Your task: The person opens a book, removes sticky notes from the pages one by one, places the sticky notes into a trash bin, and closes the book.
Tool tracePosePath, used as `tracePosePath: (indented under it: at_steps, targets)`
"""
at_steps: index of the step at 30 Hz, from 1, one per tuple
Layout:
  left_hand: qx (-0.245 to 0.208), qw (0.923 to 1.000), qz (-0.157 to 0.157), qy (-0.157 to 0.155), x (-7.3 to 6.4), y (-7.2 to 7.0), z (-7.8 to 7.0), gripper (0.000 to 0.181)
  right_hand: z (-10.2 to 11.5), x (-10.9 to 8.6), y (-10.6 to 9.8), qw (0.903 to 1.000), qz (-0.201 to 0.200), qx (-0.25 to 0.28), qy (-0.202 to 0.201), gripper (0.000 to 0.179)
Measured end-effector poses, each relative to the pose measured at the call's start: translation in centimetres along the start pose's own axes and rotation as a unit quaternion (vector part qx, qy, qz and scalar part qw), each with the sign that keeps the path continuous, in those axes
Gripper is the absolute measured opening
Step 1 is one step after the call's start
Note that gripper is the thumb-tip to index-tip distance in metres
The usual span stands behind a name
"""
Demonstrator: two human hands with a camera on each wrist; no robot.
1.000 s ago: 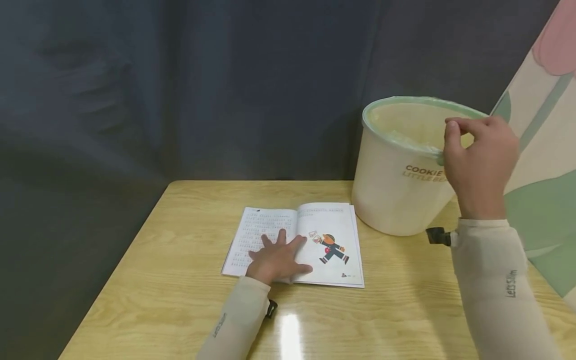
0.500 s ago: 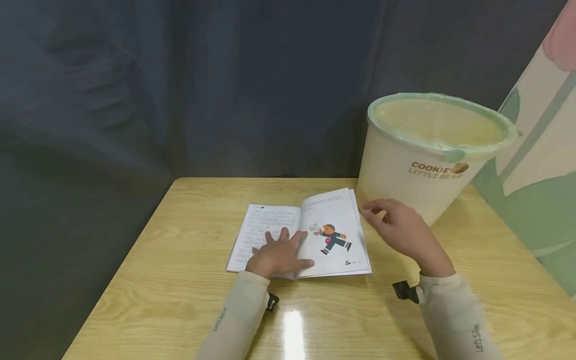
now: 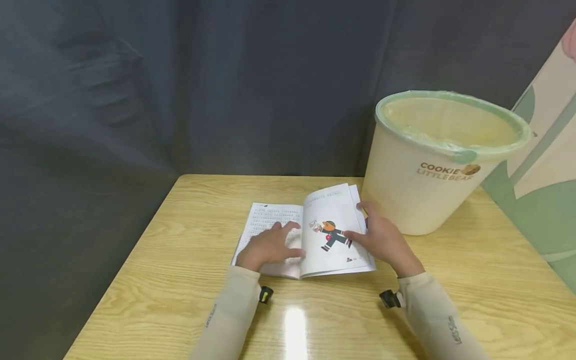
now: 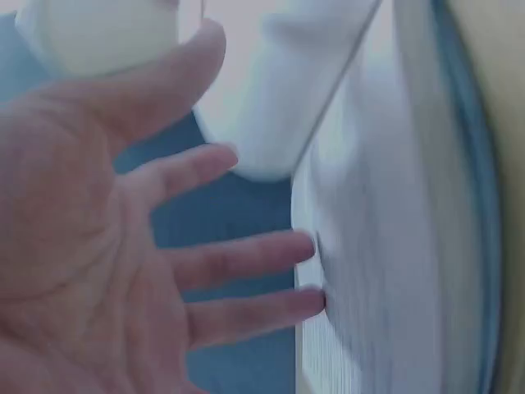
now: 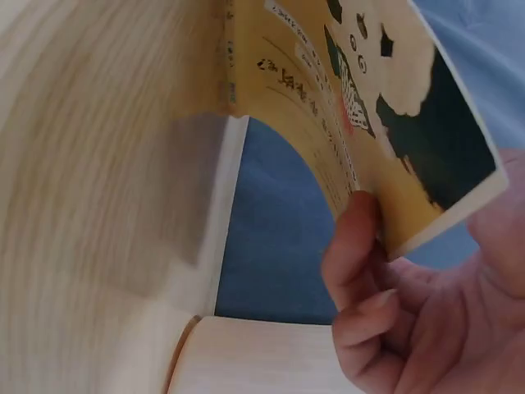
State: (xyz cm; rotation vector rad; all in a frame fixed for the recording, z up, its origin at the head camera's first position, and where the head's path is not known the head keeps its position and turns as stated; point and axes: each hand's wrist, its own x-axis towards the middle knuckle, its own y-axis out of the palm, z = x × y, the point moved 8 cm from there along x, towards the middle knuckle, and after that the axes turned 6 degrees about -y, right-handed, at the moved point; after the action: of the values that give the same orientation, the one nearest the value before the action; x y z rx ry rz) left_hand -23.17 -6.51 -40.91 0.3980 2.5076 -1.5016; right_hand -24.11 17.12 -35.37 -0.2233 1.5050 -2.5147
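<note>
An open book (image 3: 321,212) lies on the table, lines of print on its left page and a cartoon figure in dark clothes on the right one. My right hand (image 3: 382,239) grips the book's right half, thumb over the page and fingers behind it. In the right wrist view the yellow cover (image 5: 303,98) is lifted and bowed above the table, with curled fingers (image 5: 353,254) against it. My left hand (image 3: 269,246) is spread over the left page near the spine. The left wrist view shows its straight fingertips (image 4: 305,301) right at the paper.
A cream bin (image 3: 405,185) with a green rim and a clear liner stands behind the book to the right, close to my right hand. Dark curtain (image 3: 270,90) hangs behind the wooden table (image 3: 171,280). A painted panel (image 3: 549,190) is at the far right.
My right hand has come down and left from in front of the bin's rim to grip the book's right half, which has risen. My left hand's fingers are less spread than before.
</note>
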Motion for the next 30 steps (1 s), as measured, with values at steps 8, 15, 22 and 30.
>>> tracePosePath:
  at_steps: [8,15,22,30]
  targets:
    - [-0.136,0.9748,-0.107,-0.141,0.0,-4.0,8.0,0.065,-0.8,-0.5,0.6,0.9990,0.028,-0.028,0.021,0.070]
    - [-0.230,0.9606,-0.060,-0.143,0.0,-4.2,10.5,0.060,-1.4,-0.7,1.3,0.9935,0.074,-0.077,0.038,0.058]
    - [-0.284,0.9427,-0.040,-0.170,0.1,-3.9,11.6,0.053,-2.4,-0.7,2.2,0.9867,0.109,-0.111,0.046,0.046]
    - [-0.275,0.9430,-0.029,-0.185,0.4,-2.9,11.2,0.054,-3.5,-0.5,3.0,0.9843,0.131,-0.110,0.046,0.046]
